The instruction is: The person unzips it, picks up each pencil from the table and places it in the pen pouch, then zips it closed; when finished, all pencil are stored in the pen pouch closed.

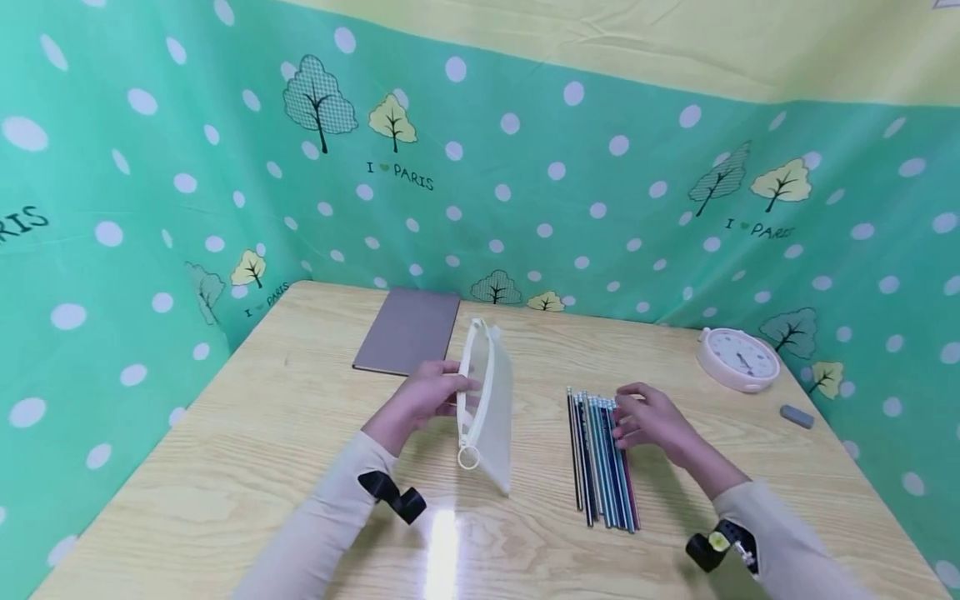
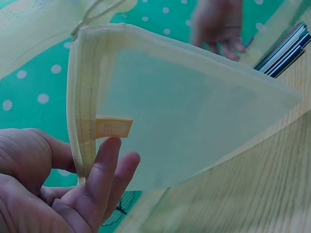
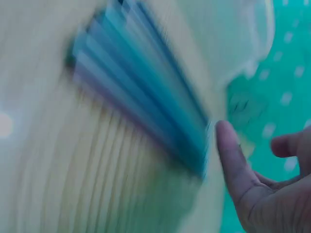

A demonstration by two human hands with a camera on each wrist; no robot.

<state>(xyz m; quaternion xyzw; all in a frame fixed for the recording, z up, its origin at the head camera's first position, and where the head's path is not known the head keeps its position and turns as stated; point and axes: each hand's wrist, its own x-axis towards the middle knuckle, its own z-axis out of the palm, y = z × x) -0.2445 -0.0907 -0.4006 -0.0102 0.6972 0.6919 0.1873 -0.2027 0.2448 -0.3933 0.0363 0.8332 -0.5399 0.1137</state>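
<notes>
My left hand grips a translucent white zip pouch near its open zipper edge, with the pouch held up on its side over the table. A small orange tag lies by my fingertips in the left wrist view, and a ring pull hangs at the pouch's near corner. To the right, a row of pencils in blue, dark and red lies side by side on the table. My right hand hovers at their far right end, fingers loosely bent. In the blurred right wrist view, a gap shows between that hand and the pencils.
A grey-purple notebook lies at the back left of the wooden table. At the back right are a pink round clock and a grey eraser. A green dotted curtain hangs behind the table.
</notes>
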